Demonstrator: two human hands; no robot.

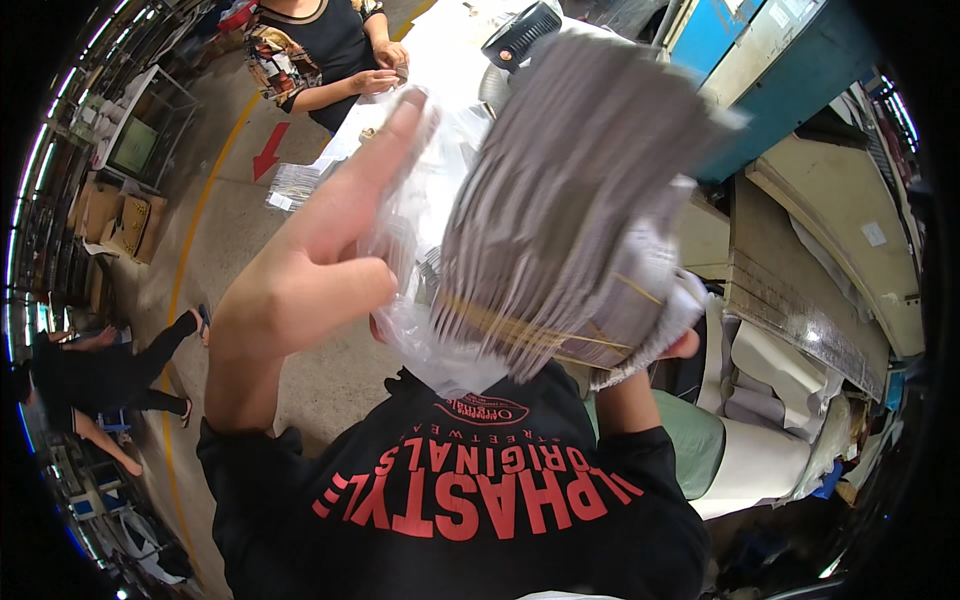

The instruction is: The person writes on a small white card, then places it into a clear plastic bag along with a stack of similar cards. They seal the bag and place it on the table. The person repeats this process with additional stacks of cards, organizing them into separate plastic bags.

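A thick bundle of thin grey strips or sheets (570, 190), bound with yellow rubber bands near its lower end, is held up in front of my chest. My right hand (670, 305), in a white knitted glove with a bare fingertip showing, grips it from the right; most of its fingers are hidden behind the bundle. On the left, a clear plastic bag (440, 350) hangs against the bundle. My bare left hand (310, 265) holds the bag's edge, its index finger stretched upward and thumb pointing toward the bundle. Motion blurs the bundle's top and my left fingers.
Beyond my hands stands a white table (440, 50) with a small black fan (520, 38) and a stack of strips (293, 187). Another person (315, 50) handles something small there. Blue cabinets (780, 70) and leaning boards (810, 260) crowd the right. Someone walks (100, 375) at left.
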